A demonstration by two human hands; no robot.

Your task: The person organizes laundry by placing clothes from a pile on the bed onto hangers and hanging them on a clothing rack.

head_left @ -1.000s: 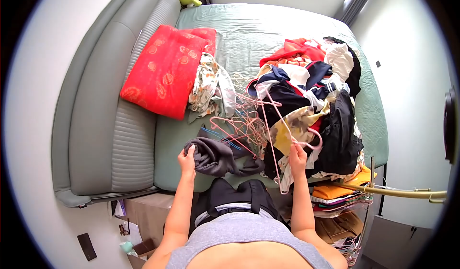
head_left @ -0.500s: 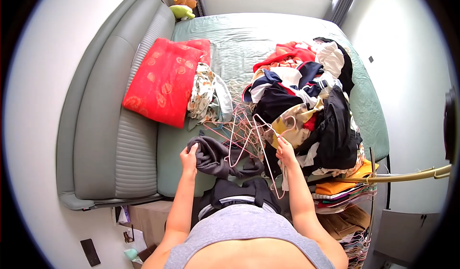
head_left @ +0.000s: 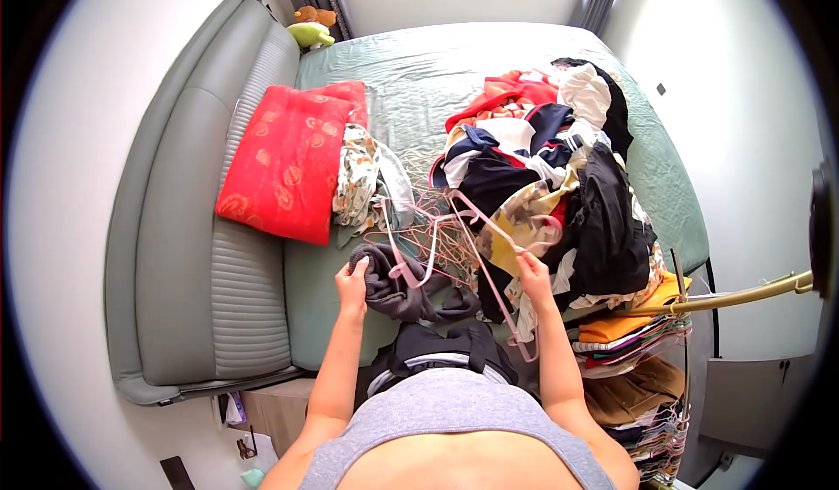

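Note:
My left hand (head_left: 352, 287) is closed on the edge of a dark grey knitted garment (head_left: 398, 293), which lies bunched on the near side of the bed. Its kind cannot be made out from the folds. My right hand (head_left: 533, 278) grips a pale pink clothes hanger (head_left: 486, 220), tilted, with one end pointing down toward my lap. Another pink hanger shape (head_left: 391, 238) stands above the grey garment; whether it is also held I cannot tell. Behind lies a tangled heap of thin hangers (head_left: 428, 202).
A large pile of mixed clothes (head_left: 603, 210) covers the bed's right side. Red patterned bedding (head_left: 284, 162) lies against the grey headboard (head_left: 188, 202). At lower right are folded clothes (head_left: 612, 328), hung garments and a gold-coloured rail (head_left: 734, 296).
The view has shifted slightly. The hangers have turned and moved a little, the left-hand one now nearer the grey garment. Both hands keep their holds.

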